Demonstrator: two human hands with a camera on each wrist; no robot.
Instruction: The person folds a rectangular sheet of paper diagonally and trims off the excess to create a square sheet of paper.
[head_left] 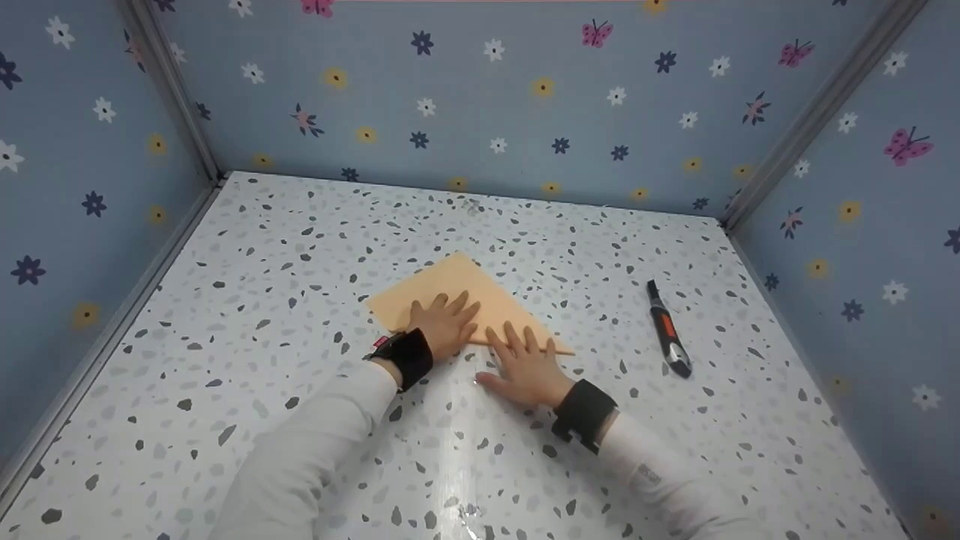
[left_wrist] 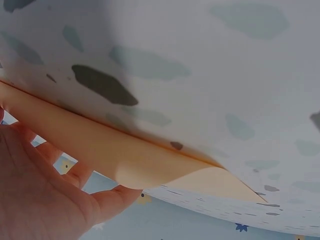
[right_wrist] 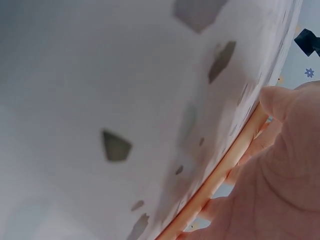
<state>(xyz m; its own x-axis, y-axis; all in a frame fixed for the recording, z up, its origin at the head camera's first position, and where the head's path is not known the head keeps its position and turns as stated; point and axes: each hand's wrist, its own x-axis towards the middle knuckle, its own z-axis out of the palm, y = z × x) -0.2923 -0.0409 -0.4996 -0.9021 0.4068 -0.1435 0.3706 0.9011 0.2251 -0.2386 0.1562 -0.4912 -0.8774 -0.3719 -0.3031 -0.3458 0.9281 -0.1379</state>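
A folded sheet of light orange paper (head_left: 469,281) lies on the speckled table, its folded edge toward the person and a pointed corner out to the right. My left hand (head_left: 444,326) rests on the paper with fingers spread. In the left wrist view the near edge of the paper (left_wrist: 125,155) bulges in a soft curve beside the fingers. My right hand (head_left: 529,373) lies flatter to the right, fingertips on the folded edge and thumb out to the side on the table. The right wrist view shows the rounded fold (right_wrist: 225,167) under these fingers.
A black utility knife (head_left: 667,330) with orange and silver parts lies to the right of the paper. Flower-patterned blue walls (head_left: 487,97) enclose the white speckled table (head_left: 285,247) at the back and both sides, with grey metal posts at the corners.
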